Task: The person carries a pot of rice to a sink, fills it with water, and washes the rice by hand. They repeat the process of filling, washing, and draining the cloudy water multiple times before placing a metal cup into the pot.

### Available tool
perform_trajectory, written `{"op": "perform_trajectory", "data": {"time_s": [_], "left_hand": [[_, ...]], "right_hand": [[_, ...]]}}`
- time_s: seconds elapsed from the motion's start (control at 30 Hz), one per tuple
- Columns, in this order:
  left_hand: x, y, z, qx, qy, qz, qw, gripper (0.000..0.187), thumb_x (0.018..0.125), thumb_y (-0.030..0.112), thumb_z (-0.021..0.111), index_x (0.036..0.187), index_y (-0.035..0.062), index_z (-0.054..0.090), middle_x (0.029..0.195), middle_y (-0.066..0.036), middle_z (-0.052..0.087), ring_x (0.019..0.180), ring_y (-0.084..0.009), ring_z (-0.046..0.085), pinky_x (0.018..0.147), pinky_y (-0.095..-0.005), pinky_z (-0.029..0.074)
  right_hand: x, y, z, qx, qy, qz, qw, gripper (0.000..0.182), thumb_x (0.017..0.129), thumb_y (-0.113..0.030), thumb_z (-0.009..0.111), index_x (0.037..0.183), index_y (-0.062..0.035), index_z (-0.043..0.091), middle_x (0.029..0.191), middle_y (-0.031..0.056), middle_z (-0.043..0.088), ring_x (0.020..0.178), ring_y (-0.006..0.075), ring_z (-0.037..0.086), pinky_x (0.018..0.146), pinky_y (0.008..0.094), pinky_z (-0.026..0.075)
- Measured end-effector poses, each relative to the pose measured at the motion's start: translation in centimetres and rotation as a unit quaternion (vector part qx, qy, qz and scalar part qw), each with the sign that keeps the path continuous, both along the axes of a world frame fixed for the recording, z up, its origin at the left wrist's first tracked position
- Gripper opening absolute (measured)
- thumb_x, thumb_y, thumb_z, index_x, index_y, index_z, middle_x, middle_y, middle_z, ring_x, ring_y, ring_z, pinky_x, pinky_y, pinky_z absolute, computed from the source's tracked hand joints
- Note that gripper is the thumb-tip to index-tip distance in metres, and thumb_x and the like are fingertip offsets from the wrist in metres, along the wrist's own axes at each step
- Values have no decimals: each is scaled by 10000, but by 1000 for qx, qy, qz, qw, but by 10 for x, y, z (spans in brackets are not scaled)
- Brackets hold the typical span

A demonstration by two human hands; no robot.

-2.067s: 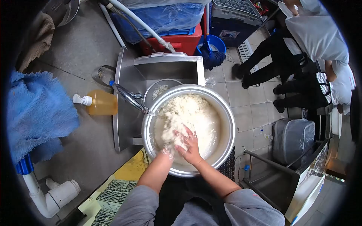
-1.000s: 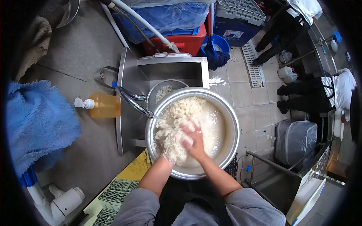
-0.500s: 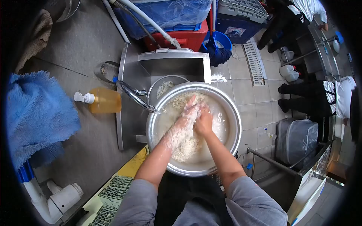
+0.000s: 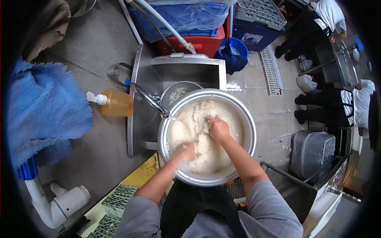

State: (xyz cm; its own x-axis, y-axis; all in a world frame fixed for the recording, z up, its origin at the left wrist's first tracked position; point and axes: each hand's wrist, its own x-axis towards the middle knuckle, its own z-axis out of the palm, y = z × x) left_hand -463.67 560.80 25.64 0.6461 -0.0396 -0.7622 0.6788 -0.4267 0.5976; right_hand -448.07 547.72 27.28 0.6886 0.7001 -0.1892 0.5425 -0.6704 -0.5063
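Observation:
A large round metal pot (image 4: 254,139) holds white rice grains (image 4: 204,113) in cloudy water. Inside it, at the left, my left hand (image 4: 185,152) is smeared by motion over the wet rice, so its fingers do not show clearly. My right hand (image 4: 219,129) is right of the pot's middle, its fingers curled into the rice and partly hidden. Close to the left rim, the curved metal faucet (image 4: 150,101) ends above the pot's edge. Behind the pot, a metal bowl (image 4: 164,97) with some white grains stands in the steel sink (image 4: 186,73).
An amber pump bottle (image 4: 117,102) lies on the grey counter left of the sink, near a blue towel (image 4: 51,115). A mop (image 4: 234,61) stands in a blue bucket at the back. Two people in white tops (image 4: 363,103) are at the right, near a covered bin (image 4: 313,152).
My hands were together with rice clinging to the left hand and forearm. Now they are apart, the left lower and further left, and the forearm looks mostly free of grains.

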Motion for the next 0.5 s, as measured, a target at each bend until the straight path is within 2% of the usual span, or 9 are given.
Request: {"op": "perform_trajectory", "data": {"time_s": [0.03,0.1,0.17,0.2,0.27,0.3,0.37,0.47,0.5], "left_hand": [[8,-18,49,128,45,-144,980,694,686,515,663,1226,107,507,1200,-155,536,1107,-279,512,955,-351,403],[-17,-51,44,183,-141,-280,932,611,702,460,668,1208,143,537,1170,-118,568,1080,-257,529,951,-330,404],[-21,-67,64,263,-183,-293,901,569,721,413,662,1216,162,535,1226,-104,531,1116,-260,497,972,-372,376],[-34,-69,25,151,-199,-183,951,543,731,379,658,1217,172,535,1277,-105,476,1150,-273,460,984,-416,346],[-58,-73,-52,-116,-223,44,967,498,750,310,649,1220,191,534,1379,-109,367,1216,-297,384,1006,-502,286],[-41,-62,-46,-125,-120,37,984,489,757,300,640,1221,188,533,1374,-120,372,1208,-305,393,999,-503,293],[-13,-41,-43,-49,-23,-81,995,460,780,308,597,1221,199,530,1321,-111,426,1157,-295,444,957,-487,334],[23,-18,-51,210,-55,-386,897,413,825,363,495,1220,245,525,1182,-53,574,1029,-240,572,853,-432,435],[32,-12,-60,213,-76,-347,910,385,832,364,491,1190,233,546,1151,-61,586,1015,-244,578,850,-419,440]], "right_hand": [[5,11,10,19,-2,43,999,182,747,-177,564,901,-130,650,918,193,592,794,330,598,777,418,463],[10,35,28,-43,-22,142,989,145,739,-204,575,846,-145,654,1019,155,566,823,305,596,771,431,460],[24,43,25,-50,-123,179,975,184,729,-221,586,891,-158,648,1057,132,548,876,293,589,793,434,456],[31,46,22,-53,-174,197,963,207,725,-229,592,914,-164,646,1076,120,539,902,287,586,804,436,454],[42,35,12,-58,-67,111,990,464,716,-362,626,1136,-175,564,1127,118,534,996,297,561,866,426,439],[44,30,11,-65,-15,70,995,542,709,-405,635,1190,-178,530,1145,128,529,1003,306,560,878,421,436],[46,18,8,-111,105,1,988,807,637,-562,666,1302,-164,440,1203,169,501,1034,342,547,897,421,430],[33,-15,-4,-54,158,-24,986,845,609,-534,701,1308,-142,430,1197,202,501,1023,361,547,893,419,433],[24,-24,5,-126,192,-33,973,885,575,-452,752,1323,-132,405,1203,221,497,1036,370,537,899,416,430]]}}
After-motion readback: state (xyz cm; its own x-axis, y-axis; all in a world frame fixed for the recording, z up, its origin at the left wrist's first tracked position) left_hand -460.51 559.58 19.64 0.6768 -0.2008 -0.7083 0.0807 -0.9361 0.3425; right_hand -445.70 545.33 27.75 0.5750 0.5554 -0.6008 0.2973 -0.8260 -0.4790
